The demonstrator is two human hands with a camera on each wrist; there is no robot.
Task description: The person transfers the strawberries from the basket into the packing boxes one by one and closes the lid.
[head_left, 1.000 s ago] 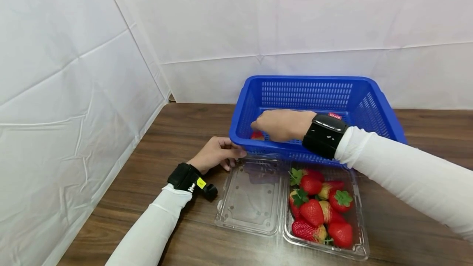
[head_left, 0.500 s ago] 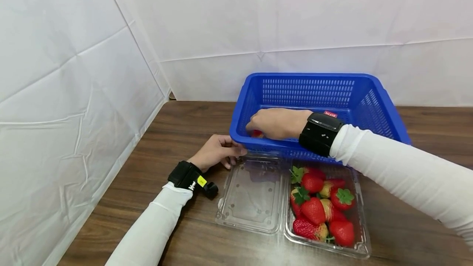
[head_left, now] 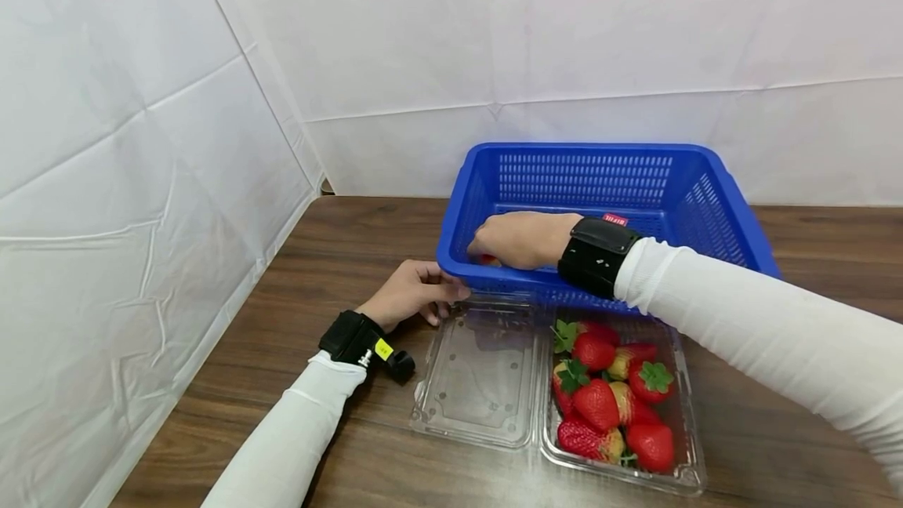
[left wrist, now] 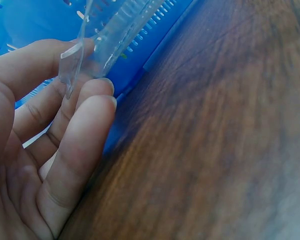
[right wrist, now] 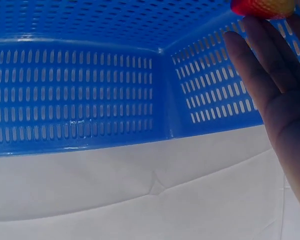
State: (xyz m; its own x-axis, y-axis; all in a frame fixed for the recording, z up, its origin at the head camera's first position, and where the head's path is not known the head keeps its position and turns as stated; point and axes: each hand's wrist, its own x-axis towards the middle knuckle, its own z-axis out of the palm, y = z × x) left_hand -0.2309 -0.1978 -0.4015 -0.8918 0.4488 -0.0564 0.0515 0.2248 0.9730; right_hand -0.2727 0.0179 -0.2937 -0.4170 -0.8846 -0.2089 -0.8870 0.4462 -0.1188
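Observation:
My left hand (head_left: 412, 294) pinches the far left corner of the clear plastic lid (head_left: 480, 390); in the left wrist view its thin plastic tab (left wrist: 71, 64) lies among the fingers. My right hand (head_left: 524, 239) is down inside the blue basket (head_left: 730, 214), by its near left corner. A red and yellow strawberry (right wrist: 264, 7) sits at the right fingertips, mostly covered by the hand in the head view. It appears held between fingers and thumb, though the thumb is largely hidden. The lid lies flat, joined to a clear plastic box (head_left: 680, 414) that holds several strawberries (head_left: 598, 404).
The basket stands at the back of the brown wooden table (head_left: 268, 335), its near side against the lid and box. White sheeting (head_left: 395, 38) hangs behind and to the left. A red label (head_left: 615, 219) lies in the basket, partly behind the right wrist.
My right hand has shifted slightly left inside the basket and covers more of the strawberry there. My left hand stays at the lid's corner.

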